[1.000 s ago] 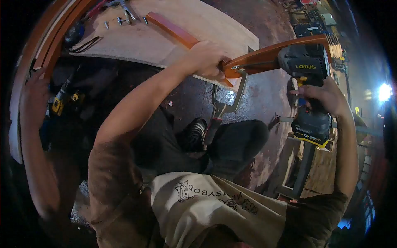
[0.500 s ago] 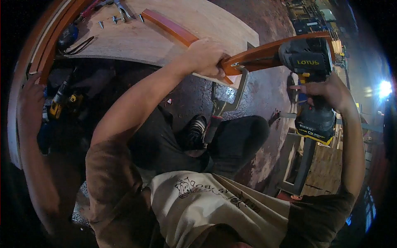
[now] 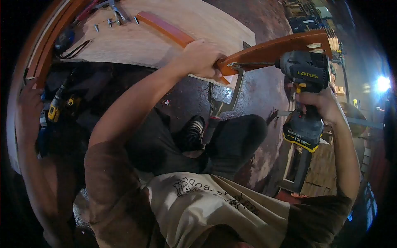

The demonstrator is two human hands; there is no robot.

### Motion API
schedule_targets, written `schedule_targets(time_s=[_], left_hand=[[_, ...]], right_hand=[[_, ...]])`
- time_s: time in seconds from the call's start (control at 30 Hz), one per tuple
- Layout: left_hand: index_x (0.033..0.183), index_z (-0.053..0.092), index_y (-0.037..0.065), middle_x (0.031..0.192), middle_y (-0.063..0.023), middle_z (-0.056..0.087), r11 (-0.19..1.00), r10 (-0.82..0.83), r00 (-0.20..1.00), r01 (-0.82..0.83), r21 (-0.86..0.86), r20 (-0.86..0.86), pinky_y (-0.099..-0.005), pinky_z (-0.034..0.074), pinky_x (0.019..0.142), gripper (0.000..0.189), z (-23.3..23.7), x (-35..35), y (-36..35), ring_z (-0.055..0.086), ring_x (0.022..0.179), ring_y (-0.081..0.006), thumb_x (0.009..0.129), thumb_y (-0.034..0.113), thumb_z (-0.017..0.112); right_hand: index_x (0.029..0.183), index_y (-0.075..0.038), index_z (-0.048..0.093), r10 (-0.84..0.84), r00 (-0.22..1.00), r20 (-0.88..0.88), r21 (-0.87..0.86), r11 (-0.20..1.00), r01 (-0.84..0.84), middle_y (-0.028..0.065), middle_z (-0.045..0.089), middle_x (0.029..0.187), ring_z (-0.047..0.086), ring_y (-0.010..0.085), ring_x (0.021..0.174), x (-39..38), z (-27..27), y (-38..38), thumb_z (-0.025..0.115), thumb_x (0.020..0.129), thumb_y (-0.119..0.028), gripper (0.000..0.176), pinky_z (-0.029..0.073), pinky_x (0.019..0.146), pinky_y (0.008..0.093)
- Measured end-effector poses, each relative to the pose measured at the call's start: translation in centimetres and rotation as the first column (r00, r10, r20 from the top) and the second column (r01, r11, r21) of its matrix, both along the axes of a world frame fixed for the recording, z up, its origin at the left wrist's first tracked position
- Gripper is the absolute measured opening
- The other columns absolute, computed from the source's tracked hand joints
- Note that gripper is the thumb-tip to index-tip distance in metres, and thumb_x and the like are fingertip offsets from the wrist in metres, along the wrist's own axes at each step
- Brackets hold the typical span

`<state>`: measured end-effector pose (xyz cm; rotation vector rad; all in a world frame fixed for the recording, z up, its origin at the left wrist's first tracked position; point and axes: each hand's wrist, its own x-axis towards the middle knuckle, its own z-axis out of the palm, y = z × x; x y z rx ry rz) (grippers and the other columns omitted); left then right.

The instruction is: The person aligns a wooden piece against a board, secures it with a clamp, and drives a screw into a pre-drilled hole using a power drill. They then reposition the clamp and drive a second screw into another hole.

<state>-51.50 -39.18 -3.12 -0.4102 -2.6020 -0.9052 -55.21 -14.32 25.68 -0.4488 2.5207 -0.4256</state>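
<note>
My right hand (image 3: 322, 105) is wrapped round the handle of a black and yellow cordless impact driver (image 3: 308, 70), its index finger by the yellow trigger. The driver's long bit reaches left to the near end of a curved reddish-brown wooden piece (image 3: 269, 49). Closed over the joint there is my left hand (image 3: 202, 58), gripping a straight reddish wooden strip (image 3: 165, 29). The fingers partly hide where the two pieces meet. Just below my left hand, a locking C-clamp (image 3: 219, 107) hangs with its jaws at the panel's edge.
The strip lies across a pale plywood panel (image 3: 111, 45) with several screws and a hammer (image 3: 118, 10). At far left, another person's hand (image 3: 31, 95) touches a wooden frame (image 3: 49, 45). A yellow and black drill (image 3: 56, 105) lies below the panel.
The impact driver has dropped and tilted, with its base swinging left, and my right index finger has moved to the trigger. My left hand keeps its grip. The whole view has shifted slightly.
</note>
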Motion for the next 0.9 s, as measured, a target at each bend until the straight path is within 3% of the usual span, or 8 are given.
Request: schedule_targets(time_s=[0.1,0.17,0.33,0.43,0.6,0.73,0.83,0.9], left_hand=[[0.121,0.073,0.013,0.110,-0.0121,0.072,1.000,-0.012,0.999,0.012,-0.017,0.030,-0.0480,0.048,0.099,0.054,-0.2,-0.3,0.0,0.066,0.110,-0.0342,0.073,0.035,0.082],[0.121,0.072,0.013,0.111,-0.0119,0.072,1.000,-0.014,0.999,0.015,-0.023,0.041,-0.0480,0.047,0.099,0.053,-0.5,-0.4,0.0,0.066,0.111,-0.0342,0.073,0.035,0.081],[0.111,0.076,0.011,0.108,-0.0100,0.074,0.999,0.042,0.990,-0.045,-0.022,-0.137,-0.0465,0.048,0.098,0.048,-0.9,-0.3,0.2,0.067,0.111,-0.0302,0.073,0.039,0.081],[0.108,0.076,0.010,0.108,-0.0106,0.074,0.996,0.027,0.999,-0.025,-0.083,0.025,-0.0465,0.049,0.097,0.045,0.4,0.0,0.1,0.068,0.110,-0.0306,0.074,0.038,0.080],[0.107,0.076,0.010,0.105,-0.0120,0.073,0.996,0.047,0.999,-0.046,-0.076,0.011,-0.0460,0.049,0.094,0.043,0.3,0.1,0.3,0.067,0.108,-0.0320,0.074,0.036,0.081],[0.107,0.076,0.009,0.103,-0.0134,0.073,0.997,0.022,1.000,-0.022,-0.071,0.000,-0.0462,0.050,0.092,0.043,0.4,0.1,0.2,0.067,0.105,-0.0338,0.074,0.037,0.082],[0.107,0.076,0.009,0.104,-0.0136,0.074,0.995,0.038,0.999,-0.037,-0.094,0.013,-0.0458,0.050,0.093,0.043,0.9,0.4,0.2,0.068,0.104,-0.0338,0.075,0.038,0.082],[0.103,0.076,0.008,0.103,-0.0140,0.074,0.996,0.039,0.999,-0.040,-0.076,-0.015,-0.0465,0.050,0.095,0.041,0.8,0.4,0.3,0.068,0.105,-0.0331,0.074,0.037,0.081]], right_hand=[[0.097,-0.003,0.067,0.033,0.991,-0.127,0.161,0.987,-0.012,0.0026,0.065,0.071,0.058,0.0114,0.056,0.5,0.5,-1.0,0.078,0.079,-0.010,0.022,0.045,0.055,0.0292],[0.097,-0.003,0.067,0.042,0.993,-0.112,0.132,0.991,-0.027,0.0023,0.065,0.072,0.058,0.0112,0.056,0.3,0.7,-1.2,0.078,0.078,-0.010,0.023,0.045,0.055,0.0291],[0.100,-0.003,0.067,0.111,0.984,-0.141,0.140,0.986,-0.091,0.0018,0.065,0.076,0.057,0.0107,0.058,-0.2,0.3,-1.1,0.078,0.076,-0.009,0.027,0.045,0.055,0.0290],[0.104,-0.002,0.066,0.043,0.992,-0.117,0.139,0.990,-0.027,0.0021,0.065,0.081,0.058,0.0115,0.062,-0.1,0.2,-0.9,0.078,0.075,-0.009,0.033,0.047,0.058,0.0296],[0.111,-0.002,0.066,0.064,0.975,-0.212,0.146,0.989,-0.033,0.0041,0.068,0.092,0.062,0.0138,0.073,0.2,0.0,-0.6,0.078,0.074,-0.009,0.040,0.051,0.068,0.0321],[0.114,-0.002,0.066,0.066,0.986,-0.150,0.172,0.984,-0.039,0.0049,0.070,0.095,0.063,0.0137,0.075,-0.5,0.0,-0.8,0.078,0.074,-0.010,0.043,0.052,0.069,0.0319],[0.114,-0.002,0.067,0.082,0.973,-0.215,0.171,0.984,-0.045,0.0054,0.071,0.096,0.063,0.0134,0.074,-0.6,-0.5,-0.2,0.078,0.074,-0.011,0.043,0.052,0.068,0.0315],[0.112,-0.002,0.068,0.344,0.907,-0.243,0.159,0.937,-0.312,0.0052,0.070,0.093,0.063,0.0134,0.071,-1.5,-0.7,0.8,0.078,0.074,-0.011,0.040,0.052,0.067,0.0317]])
